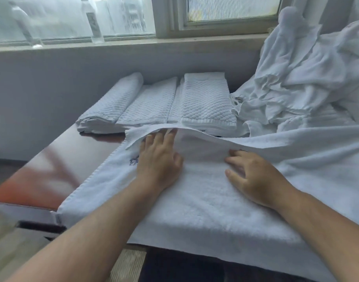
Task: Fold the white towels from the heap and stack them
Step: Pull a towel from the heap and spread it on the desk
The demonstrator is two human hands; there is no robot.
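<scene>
A large white towel (205,204) lies spread over the near part of the brown table (52,159), hanging over its front edge. Its far edge is turned up into a fold. My left hand (159,159) lies flat on the towel with its fingertips under that raised fold. My right hand (253,176) rests on the towel to the right, fingers spread and reaching under the same fold. Behind them lie three folded quilted white towels (160,102) side by side. The heap of crumpled white towels (300,78) rises at the right.
A grey wall and a window sill (133,45) run along the back of the table. The table's bare left part ends at a corner near the left edge. Floor shows below at the left.
</scene>
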